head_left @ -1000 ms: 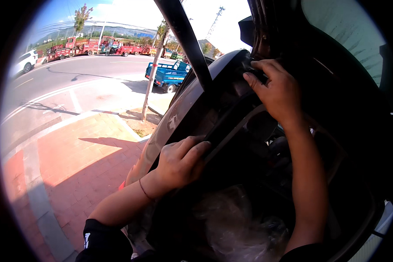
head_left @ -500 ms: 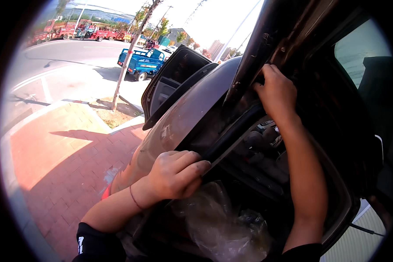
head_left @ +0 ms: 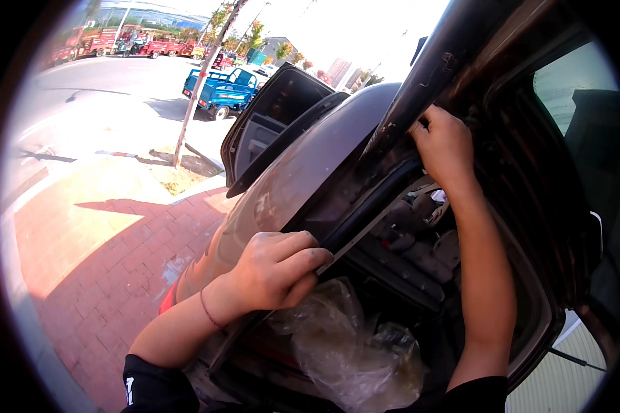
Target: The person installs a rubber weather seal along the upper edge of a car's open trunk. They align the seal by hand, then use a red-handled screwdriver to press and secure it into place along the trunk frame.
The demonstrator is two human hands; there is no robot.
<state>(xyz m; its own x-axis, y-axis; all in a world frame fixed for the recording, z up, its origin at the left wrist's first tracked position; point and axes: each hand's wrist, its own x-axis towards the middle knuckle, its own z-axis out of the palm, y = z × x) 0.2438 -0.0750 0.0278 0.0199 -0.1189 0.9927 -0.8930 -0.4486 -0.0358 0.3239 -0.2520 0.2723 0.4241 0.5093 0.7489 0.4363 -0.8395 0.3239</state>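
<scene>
My left hand (head_left: pixel 286 265) grips the black rubber strip (head_left: pixel 368 210) along the rim of a dark brown car's open rear hatch (head_left: pixel 303 168). My right hand (head_left: pixel 441 144) is higher up at the top corner of the opening, fingers curled in behind a long dark strut or trim piece (head_left: pixel 420 82); what they hold is hidden. Beneath my arms a crumpled clear plastic sheet (head_left: pixel 348 347) lies in the boot. Car seats and dark interior parts (head_left: pixel 410 237) show through the opening.
An open car door (head_left: pixel 269 124) sticks out beyond the body. Past it are a thin tree trunk (head_left: pixel 186 131), a blue three-wheeled cargo vehicle (head_left: pixel 224 89), a road with a row of red cargo vehicles (head_left: pixel 158 48), and red paving (head_left: pixel 100 275). The raised tailgate's glass (head_left: pixel 565 89) is at right.
Compared with a second ago, the view has shifted, bringing the open door and more interior into sight. My left hand sits slightly lower in the picture; my right fingers are tucked further behind the dark piece.
</scene>
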